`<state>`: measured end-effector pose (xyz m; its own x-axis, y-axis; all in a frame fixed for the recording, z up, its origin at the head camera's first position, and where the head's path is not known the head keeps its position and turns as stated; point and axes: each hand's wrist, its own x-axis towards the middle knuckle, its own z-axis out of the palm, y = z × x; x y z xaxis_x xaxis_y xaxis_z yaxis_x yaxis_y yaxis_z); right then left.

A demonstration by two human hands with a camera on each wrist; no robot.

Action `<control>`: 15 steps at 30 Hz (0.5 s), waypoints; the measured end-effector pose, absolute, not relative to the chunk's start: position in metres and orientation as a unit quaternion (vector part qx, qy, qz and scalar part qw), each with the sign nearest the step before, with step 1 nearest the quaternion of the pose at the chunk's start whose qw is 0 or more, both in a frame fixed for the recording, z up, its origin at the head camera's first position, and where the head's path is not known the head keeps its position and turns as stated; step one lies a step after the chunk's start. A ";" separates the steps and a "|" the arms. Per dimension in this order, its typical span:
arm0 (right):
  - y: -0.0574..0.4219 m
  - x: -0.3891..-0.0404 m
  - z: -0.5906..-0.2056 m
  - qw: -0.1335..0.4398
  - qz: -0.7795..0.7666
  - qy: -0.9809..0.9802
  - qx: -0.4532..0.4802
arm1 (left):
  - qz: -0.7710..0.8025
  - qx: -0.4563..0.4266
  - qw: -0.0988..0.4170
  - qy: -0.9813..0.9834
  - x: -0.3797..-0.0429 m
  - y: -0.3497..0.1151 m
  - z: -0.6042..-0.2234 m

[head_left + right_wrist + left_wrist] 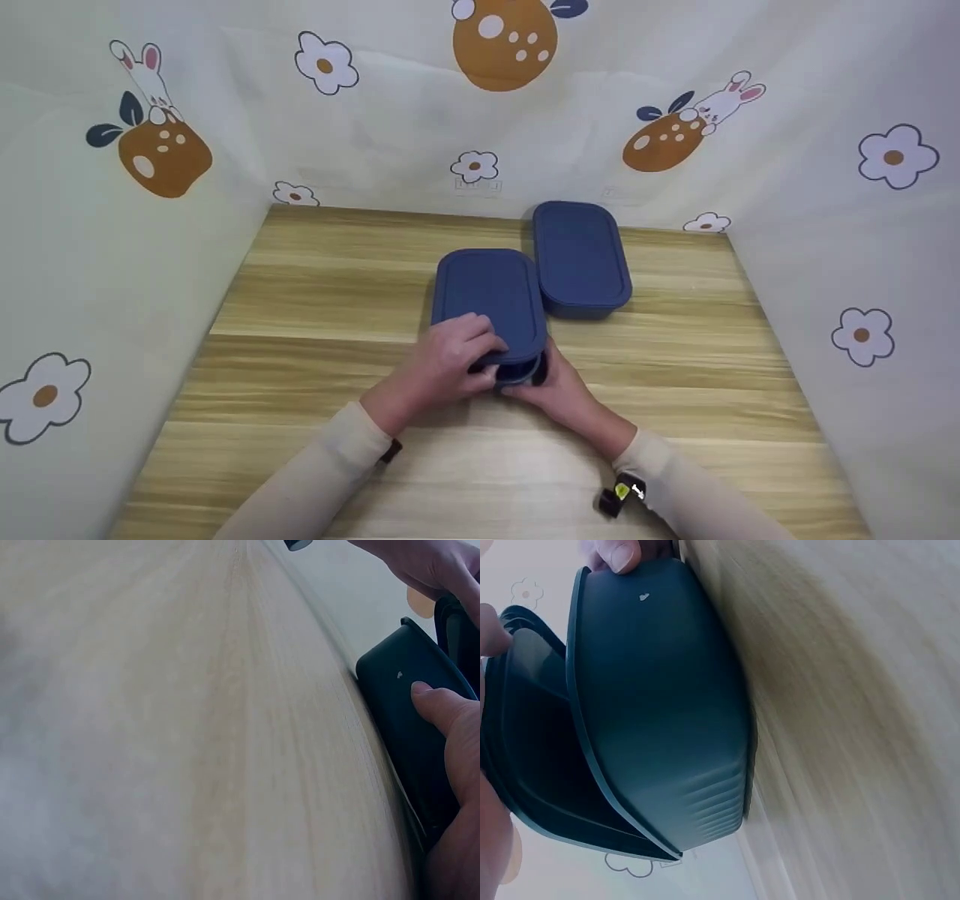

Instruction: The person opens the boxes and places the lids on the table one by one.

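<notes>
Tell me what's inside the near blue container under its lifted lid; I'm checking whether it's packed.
The lid is raised only at its near edge, over the container. The gap shows dark; any contents stay hidden.

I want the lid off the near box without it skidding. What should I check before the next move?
1. Left hand grips the lid at its near edge: ok.
2. Right hand steadies the near box: ok.
3. Lid's near edge lifted from the box: ok.
4. Far edge released: cannot tell.
5. Second box apart from the near one: cannot tell, they look very close.
6. Box base resting on the table: ok.
</notes>
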<state>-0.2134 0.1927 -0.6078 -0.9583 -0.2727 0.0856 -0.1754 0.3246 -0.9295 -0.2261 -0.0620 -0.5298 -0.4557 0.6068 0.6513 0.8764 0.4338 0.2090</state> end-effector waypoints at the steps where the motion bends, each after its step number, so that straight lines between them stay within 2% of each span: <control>1: 0.193 -0.213 -0.608 0.042 -0.564 0.813 -0.137 | -0.272 -0.456 0.251 -0.809 -0.227 -0.062 -0.530; 15: 0.193 -0.213 -0.608 0.039 -0.566 0.811 -0.142 | -0.252 -0.447 0.280 -0.811 -0.227 -0.060 -0.518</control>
<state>-0.2134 0.1932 -0.6077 -0.9564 -0.2751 0.0979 -0.1866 0.3178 -0.9296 -0.2269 -0.0601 -0.5181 -0.4429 0.5848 0.6796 0.8669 0.4729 0.1580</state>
